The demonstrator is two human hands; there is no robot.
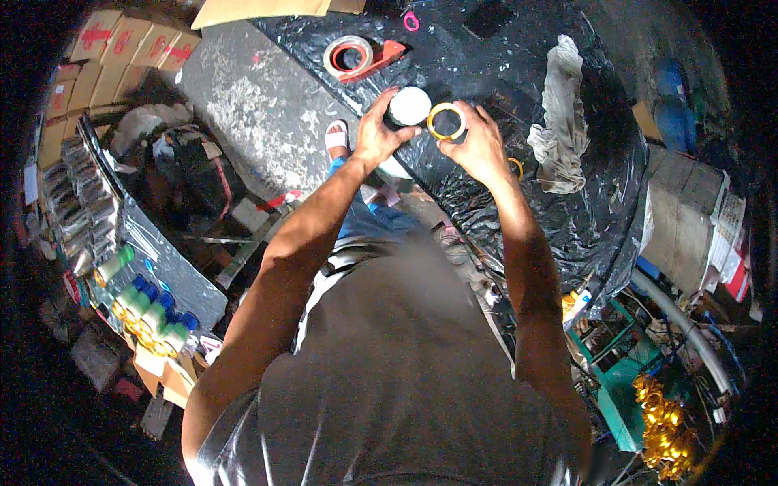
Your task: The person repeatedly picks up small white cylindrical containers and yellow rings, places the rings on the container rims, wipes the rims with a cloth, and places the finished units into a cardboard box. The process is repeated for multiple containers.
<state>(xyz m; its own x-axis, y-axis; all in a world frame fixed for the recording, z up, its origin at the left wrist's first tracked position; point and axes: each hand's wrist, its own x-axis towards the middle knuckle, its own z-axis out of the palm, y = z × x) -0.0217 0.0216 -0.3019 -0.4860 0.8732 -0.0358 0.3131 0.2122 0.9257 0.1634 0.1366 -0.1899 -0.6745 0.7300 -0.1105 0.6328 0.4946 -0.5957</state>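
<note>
My left hand [377,136] is closed round the side of a short round container with a white top [410,106]. Its side is dark and mostly hidden, so I cannot tell exactly what kind it is. Close beside it, my right hand [480,146] grips a yellow-gold ring [446,104] between thumb and fingers, its dark opening turned up toward me. Both are held over the black plastic-covered table [502,206], near its left edge. Another thin yellow ring [519,168] lies partly visible by my right wrist.
A red tape dispenser [387,61] with a tape roll [331,58] sits farther off, near a small pink ring [411,21]. Crumpled pale cloth [561,121] lies at right. Cartons [121,49] stack at far left; several capped bottles [154,312] stand lower left. A green frame [620,405] is lower right.
</note>
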